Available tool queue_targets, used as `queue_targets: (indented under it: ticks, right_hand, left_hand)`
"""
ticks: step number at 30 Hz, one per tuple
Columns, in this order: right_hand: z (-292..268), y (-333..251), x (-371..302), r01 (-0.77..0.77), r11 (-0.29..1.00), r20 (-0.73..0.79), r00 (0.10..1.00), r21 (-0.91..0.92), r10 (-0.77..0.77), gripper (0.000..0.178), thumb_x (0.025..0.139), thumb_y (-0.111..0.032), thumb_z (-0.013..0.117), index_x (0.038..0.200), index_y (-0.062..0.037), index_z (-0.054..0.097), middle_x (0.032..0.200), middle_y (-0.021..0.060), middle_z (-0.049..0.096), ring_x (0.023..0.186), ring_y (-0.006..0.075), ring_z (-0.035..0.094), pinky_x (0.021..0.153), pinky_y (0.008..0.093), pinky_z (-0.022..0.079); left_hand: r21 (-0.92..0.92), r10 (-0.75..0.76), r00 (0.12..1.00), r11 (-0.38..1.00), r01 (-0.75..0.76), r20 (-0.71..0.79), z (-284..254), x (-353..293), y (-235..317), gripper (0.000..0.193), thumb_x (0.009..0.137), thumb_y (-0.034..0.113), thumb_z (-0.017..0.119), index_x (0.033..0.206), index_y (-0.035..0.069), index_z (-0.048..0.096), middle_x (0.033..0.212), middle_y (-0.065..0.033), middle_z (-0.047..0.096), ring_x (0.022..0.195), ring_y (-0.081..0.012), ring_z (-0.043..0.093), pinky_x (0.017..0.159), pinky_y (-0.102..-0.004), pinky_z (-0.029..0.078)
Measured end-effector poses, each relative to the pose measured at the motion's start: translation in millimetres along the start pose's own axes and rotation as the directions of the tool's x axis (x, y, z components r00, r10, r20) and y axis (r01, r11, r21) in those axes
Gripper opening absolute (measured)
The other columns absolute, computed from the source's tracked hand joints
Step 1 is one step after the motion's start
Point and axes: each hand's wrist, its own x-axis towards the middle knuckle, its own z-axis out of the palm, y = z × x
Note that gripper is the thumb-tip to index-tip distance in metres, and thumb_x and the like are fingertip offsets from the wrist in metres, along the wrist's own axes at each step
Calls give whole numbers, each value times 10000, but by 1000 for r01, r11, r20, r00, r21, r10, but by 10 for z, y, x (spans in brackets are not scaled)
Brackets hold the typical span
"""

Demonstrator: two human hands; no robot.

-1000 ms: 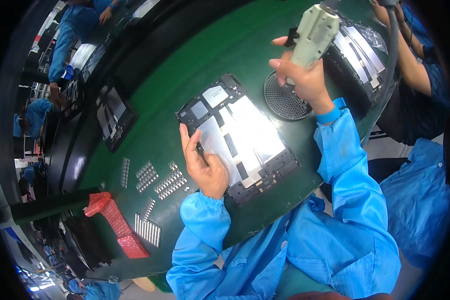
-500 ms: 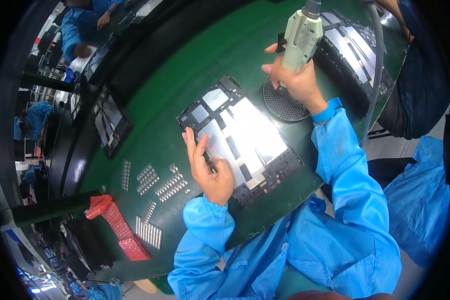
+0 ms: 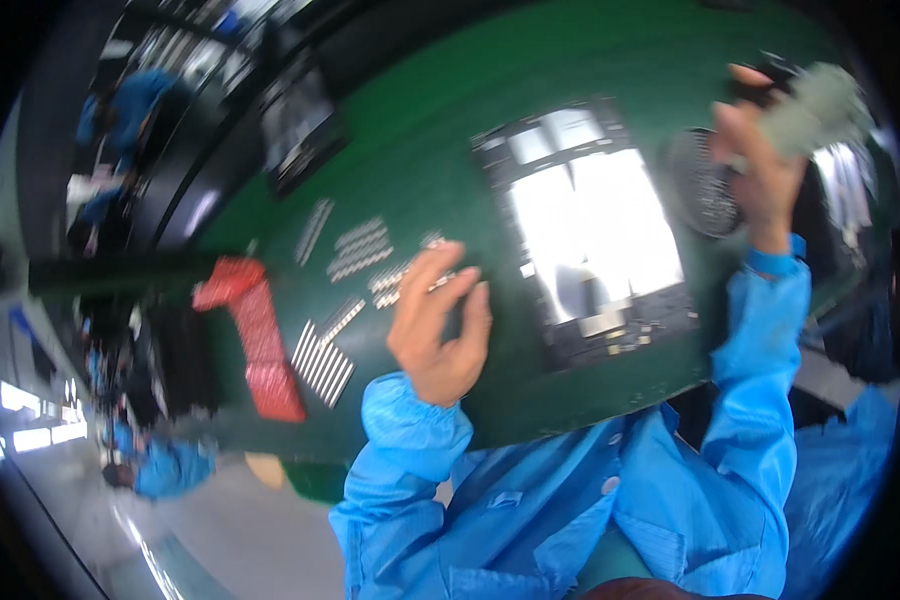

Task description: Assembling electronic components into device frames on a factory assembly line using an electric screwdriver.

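My right hand (image 3: 765, 175) is wrapped round a pale green electric screwdriver (image 3: 820, 108), blurred by motion, at the upper right. Beside it lies a round black tray (image 3: 703, 185) with a dimpled surface. An opened tablet-like device (image 3: 610, 225) with bright silver plates and a black frame lies flat on the green table (image 3: 500, 385), between my hands. Left of that device, my left hand (image 3: 438, 335) has its fingers apart and nothing visible in them. Its fingertips are over a sheet of small metallic pieces (image 3: 385, 290); whether they touch cannot be seen.
More small metallic strips (image 3: 360, 247) and a striped silver sheet (image 3: 322, 365) lie left of my hand. Red bubble wrap (image 3: 260, 345) sits near the table's left edge. Another dark device (image 3: 295, 125) leans at the upper left. People in blue work in the background.
My left hand has come off the device and moved left to the small metallic pieces. My right hand still holds the screwdriver, farther right. The whole view has swung leftward.
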Motion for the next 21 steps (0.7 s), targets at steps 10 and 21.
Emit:
queue_targets:
  ticks: [10,21]
  right_hand:
    - [248,-391,-142,50,999,175,983,-6,-48,445,811,-72,576,1182,116,416,559,43,460,475,105,456,457,251,399]
    - [793,-628,-413,-91,926,267,964,368,-12,422,792,9,556,1174,109,410,550,55,483,426,127,467,403,242,378]
  left_hand:
    - [171,-326,913,941,290,244,-610,-212,-344,153,741,-34,636,893,-16,648,814,-108,622,692,-170,609,596,-233,473]
    - [123,99,628,946,-300,772,-480,255,-633,129,751,37,598,872,15,561,838,-121,567,746,-307,575,656,-364,471]
